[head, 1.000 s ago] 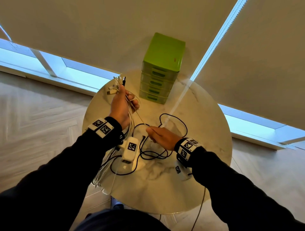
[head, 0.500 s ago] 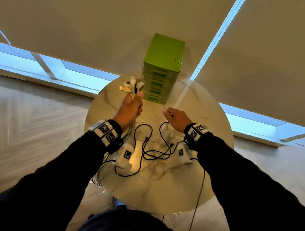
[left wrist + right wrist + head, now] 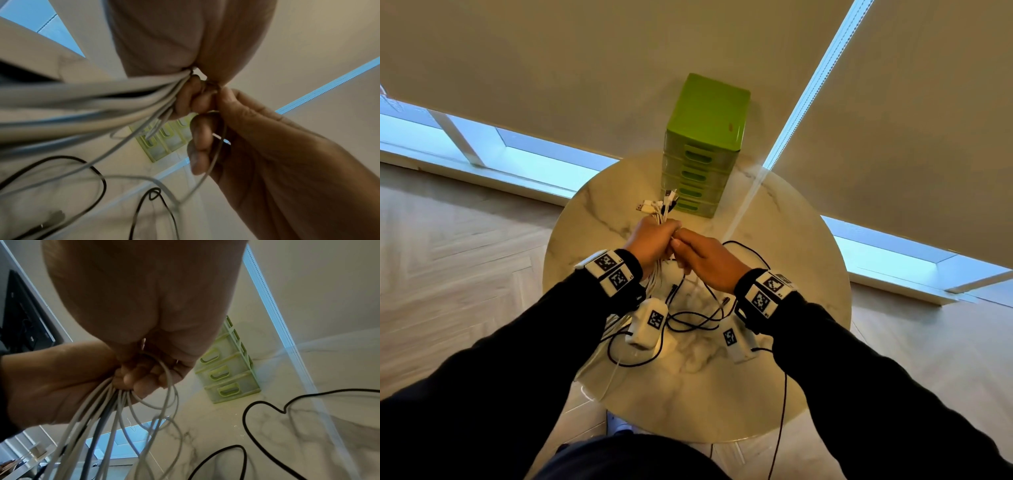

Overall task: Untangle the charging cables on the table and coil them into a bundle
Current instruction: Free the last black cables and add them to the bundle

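My left hand grips a bundle of white charging cables above the round marble table; their plugs stick up past the fist and their lengths hang down off the table's left edge. My right hand is pressed against the left, fingers curled round a thin white cable that loops out of the bundle. In the left wrist view the right hand's fingers pinch that strand. A black cable lies in loose loops on the table under both wrists, also in the right wrist view.
A green drawer unit stands at the table's far edge, just beyond the hands. Blinds and low windows lie behind it. A black lead hangs off the table's near right edge. Wood floor surrounds the table.
My right hand has left the black cable on the table and come up to meet the left hand. The left hand has shifted right with the white bundle.
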Available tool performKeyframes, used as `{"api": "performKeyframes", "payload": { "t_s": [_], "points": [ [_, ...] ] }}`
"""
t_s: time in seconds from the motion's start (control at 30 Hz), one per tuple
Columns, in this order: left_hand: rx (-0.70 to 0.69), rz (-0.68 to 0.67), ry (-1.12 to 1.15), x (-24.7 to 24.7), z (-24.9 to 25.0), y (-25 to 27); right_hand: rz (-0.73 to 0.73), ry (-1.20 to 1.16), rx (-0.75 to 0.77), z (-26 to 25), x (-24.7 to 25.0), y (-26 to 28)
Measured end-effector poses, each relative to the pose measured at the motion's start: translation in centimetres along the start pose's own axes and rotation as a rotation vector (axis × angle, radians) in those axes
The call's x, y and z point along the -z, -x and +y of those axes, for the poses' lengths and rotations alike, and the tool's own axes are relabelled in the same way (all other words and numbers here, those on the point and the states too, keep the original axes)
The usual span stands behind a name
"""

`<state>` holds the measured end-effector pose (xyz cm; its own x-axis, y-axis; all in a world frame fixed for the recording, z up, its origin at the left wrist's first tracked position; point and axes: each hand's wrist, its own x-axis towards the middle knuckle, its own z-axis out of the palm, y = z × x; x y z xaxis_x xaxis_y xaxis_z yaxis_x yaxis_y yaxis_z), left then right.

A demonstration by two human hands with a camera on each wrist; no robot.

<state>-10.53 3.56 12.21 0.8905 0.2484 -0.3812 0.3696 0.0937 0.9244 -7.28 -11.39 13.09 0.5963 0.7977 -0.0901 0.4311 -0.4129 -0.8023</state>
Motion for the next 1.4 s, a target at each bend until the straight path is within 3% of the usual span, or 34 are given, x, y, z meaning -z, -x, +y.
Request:
{"api": "performKeyframes", "payload": {
  "t_s": [0.2,0.33,0.43,0.57,0.7,0.87,1.03,1.13,1.27,1.33,1.4],
  "points": [
    [-0.239,0.122,-0.228,1.6,-0.4,0.5,-0.029,0.168,-0.038,0.5,0.4,-0.6],
    [-0.338,0.213,-0.250,3.6,0.4,1.5,0.012,0.085,-0.028,-0.5,0.4,-1.4],
    [-0.376,0.294,-0.292,5.3,1.0,2.4,-0.068,-0.012,-0.048,-2.6,-0.5,-2.3],
    [-0.360,0.408,-0.239,9.3,1.6,4.2,-0.409,0.124,-0.123,-4.7,-2.8,-4.1],
    [-0.335,0.572,-0.150,15.3,1.9,6.3,-0.551,0.361,-0.130,-4.0,-5.7,-5.7],
    [-0.306,0.695,-0.153,20.4,0.7,8.6,-0.574,0.437,-0.163,-4.0,-8.3,-7.5],
    [-0.307,0.729,-0.273,23.0,-2.0,9.9,-0.573,0.328,-0.052,-7.4,-11.2,-9.4],
    [-0.297,0.803,-0.293,25.0,-2.8,10.3,-0.647,0.371,0.045,-9.4,-13.0,-10.3],
    [-0.279,0.867,-0.235,27.7,-2.9,11.1,-0.577,0.451,0.103,-9.7,-14.8,-11.6],
    [-0.285,0.885,-0.198,28.8,-2.6,11.6,-0.543,0.384,0.103,-10.4,-16.0,-12.8],
    [-0.305,0.891,-0.161,29.8,-2.2,12.1,-0.534,0.159,0.073,-12.2,-17.5,-13.6]
  ]
}}
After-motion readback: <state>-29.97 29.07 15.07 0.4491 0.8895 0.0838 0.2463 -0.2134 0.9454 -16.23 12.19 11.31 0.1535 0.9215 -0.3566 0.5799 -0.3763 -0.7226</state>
